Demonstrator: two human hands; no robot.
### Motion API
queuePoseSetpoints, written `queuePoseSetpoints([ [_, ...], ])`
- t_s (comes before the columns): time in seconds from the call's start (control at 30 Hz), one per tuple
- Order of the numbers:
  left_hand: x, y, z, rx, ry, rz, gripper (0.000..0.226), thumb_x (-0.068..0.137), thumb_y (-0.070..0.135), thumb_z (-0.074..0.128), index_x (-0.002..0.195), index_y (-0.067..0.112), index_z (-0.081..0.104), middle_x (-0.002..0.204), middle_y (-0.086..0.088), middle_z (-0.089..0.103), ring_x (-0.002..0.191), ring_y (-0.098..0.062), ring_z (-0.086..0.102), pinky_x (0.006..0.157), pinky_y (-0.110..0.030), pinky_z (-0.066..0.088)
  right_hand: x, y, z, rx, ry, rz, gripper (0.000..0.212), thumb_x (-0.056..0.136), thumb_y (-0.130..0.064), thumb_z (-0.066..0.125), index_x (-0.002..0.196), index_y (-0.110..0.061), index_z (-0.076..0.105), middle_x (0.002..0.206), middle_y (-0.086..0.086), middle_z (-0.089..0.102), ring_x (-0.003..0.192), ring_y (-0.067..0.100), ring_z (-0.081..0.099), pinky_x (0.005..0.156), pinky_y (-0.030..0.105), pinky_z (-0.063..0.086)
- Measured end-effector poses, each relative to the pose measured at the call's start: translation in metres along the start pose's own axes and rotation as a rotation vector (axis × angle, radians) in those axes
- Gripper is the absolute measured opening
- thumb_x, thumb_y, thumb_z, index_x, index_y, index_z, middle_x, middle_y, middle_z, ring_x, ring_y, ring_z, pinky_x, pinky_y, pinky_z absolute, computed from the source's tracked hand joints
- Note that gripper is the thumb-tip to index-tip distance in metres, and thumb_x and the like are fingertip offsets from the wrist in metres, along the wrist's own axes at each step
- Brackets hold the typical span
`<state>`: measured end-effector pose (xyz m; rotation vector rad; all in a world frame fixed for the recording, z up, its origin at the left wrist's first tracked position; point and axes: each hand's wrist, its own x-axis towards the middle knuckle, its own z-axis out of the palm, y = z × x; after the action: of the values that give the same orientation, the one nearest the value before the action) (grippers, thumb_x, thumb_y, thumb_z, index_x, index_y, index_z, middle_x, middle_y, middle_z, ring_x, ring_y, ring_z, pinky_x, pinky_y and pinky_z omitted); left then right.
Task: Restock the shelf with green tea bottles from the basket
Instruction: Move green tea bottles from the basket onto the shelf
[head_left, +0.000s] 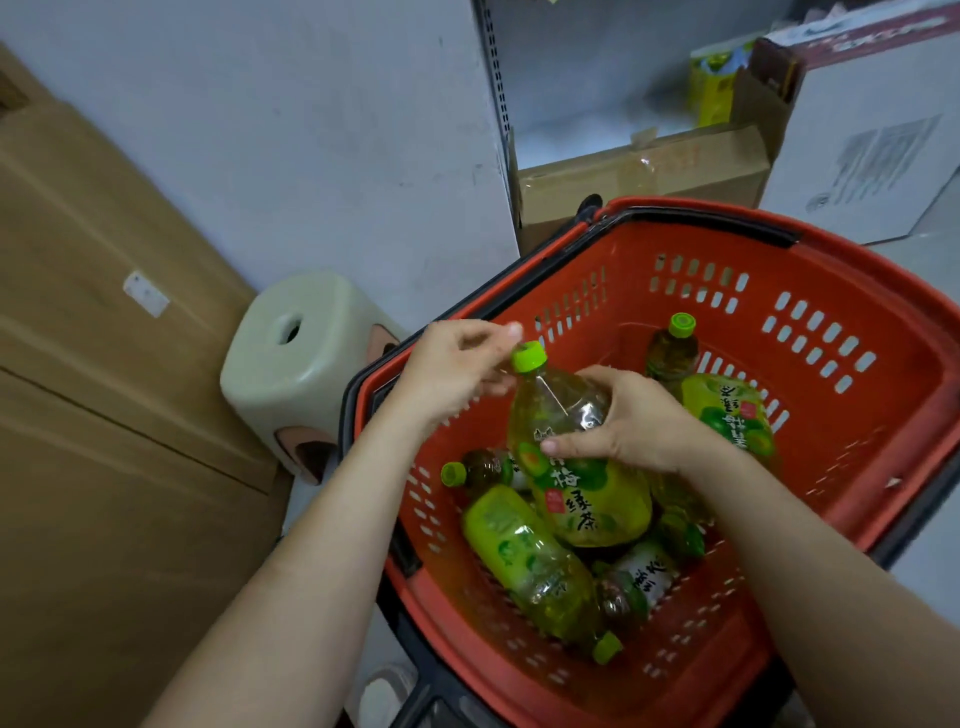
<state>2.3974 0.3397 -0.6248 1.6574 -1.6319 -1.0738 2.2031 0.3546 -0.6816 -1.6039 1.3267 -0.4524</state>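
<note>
Both bare forearms reach in from 6 o'clock over the red perforated plastic basket (831, 332). Right hand (631, 423): palm down, fingers curled round the shoulder of a clear plastic green tea bottle with a lime-green cap (571, 452), thumb pressed across its front just above the label. The bottle is lifted above the others, tilted, cap toward 11 o'clock. Left hand (457, 366): at 9 o'clock of the cap, fingers loosely bent, fingertips close beside the cap; contact cannot be told. In the basket: several more green tea bottles (524, 551) lying on their sides. Beige plastic stool (291, 358) stands at 9 o'clock of the basket.
</note>
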Motion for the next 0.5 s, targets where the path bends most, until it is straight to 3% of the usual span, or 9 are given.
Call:
queuePoseSetpoints([
  [0.07,0.013,-0.023,0.001,0.243,-0.098,-0.111,0.025,0.092,0.03,0.058,0.107,0.013,0.069,0.092,0.002,0.071,0.076,-0.017,0.067,0.072,-0.032,0.056,-0.001,0.002,-0.005,-0.083,0.119,0.039,0.108,0.038,-0.073,0.078,0.128,-0.02,0.048,0.11,-0.006,0.064,0.102,0.016,0.061,0.093,0.04,0.052],
  [0.17,0.007,-0.044,0.017,1.022,-0.501,-0.226,0.03,0.084,0.026,0.063,0.113,0.015,0.065,0.103,-0.002,0.068,0.091,-0.023,0.065,0.076,-0.032,0.053,-0.003,0.003,-0.008,-0.198,0.208,0.065,0.115,0.046,-0.069,0.078,0.14,-0.018,0.035,0.127,0.007,0.056,0.115,0.025,0.054,0.096,0.043,0.049],
  [0.23,0.025,-0.089,0.029,1.158,-0.592,-0.301,0.04,0.081,0.028,0.065,0.116,0.01,0.058,0.105,-0.008,0.065,0.094,-0.029,0.064,0.072,-0.035,0.051,-0.003,0.005,-0.007,-0.244,0.225,0.064,0.114,0.049,-0.068,0.078,0.141,-0.017,0.033,0.131,0.009,0.052,0.118,0.027,0.052,0.097,0.042,0.048],
  [0.33,0.058,-0.138,0.041,1.358,-0.677,-0.271,0.078,0.07,0.044,0.075,0.132,0.011,0.04,0.108,-0.005,0.061,0.098,-0.033,0.06,0.073,-0.043,0.047,-0.004,0.006,-0.008,-0.25,0.237,0.062,0.113,0.05,-0.069,0.077,0.141,-0.018,0.033,0.132,0.008,0.052,0.118,0.025,0.052,0.096,0.04,0.048],
  [0.43,0.026,-0.097,0.048,1.47,-0.669,-0.151,0.066,0.091,0.018,0.056,0.145,0.004,0.022,0.131,-0.015,0.053,0.116,-0.037,0.054,0.087,-0.044,0.046,-0.003,0.007,-0.006,-0.212,0.234,0.058,0.112,0.05,-0.069,0.077,0.14,-0.018,0.034,0.132,0.007,0.053,0.118,0.024,0.052,0.094,0.039,0.049],
  [0.5,0.016,-0.076,0.046,1.603,-0.704,0.017,0.062,0.093,0.021,0.053,0.146,0.006,0.023,0.131,-0.016,0.053,0.115,-0.036,0.055,0.088,-0.043,0.047,-0.001,0.009,-0.009,-0.206,0.249,0.057,0.113,0.05,-0.07,0.077,0.14,-0.018,0.034,0.132,0.007,0.053,0.118,0.024,0.052,0.094,0.04,0.049],
])
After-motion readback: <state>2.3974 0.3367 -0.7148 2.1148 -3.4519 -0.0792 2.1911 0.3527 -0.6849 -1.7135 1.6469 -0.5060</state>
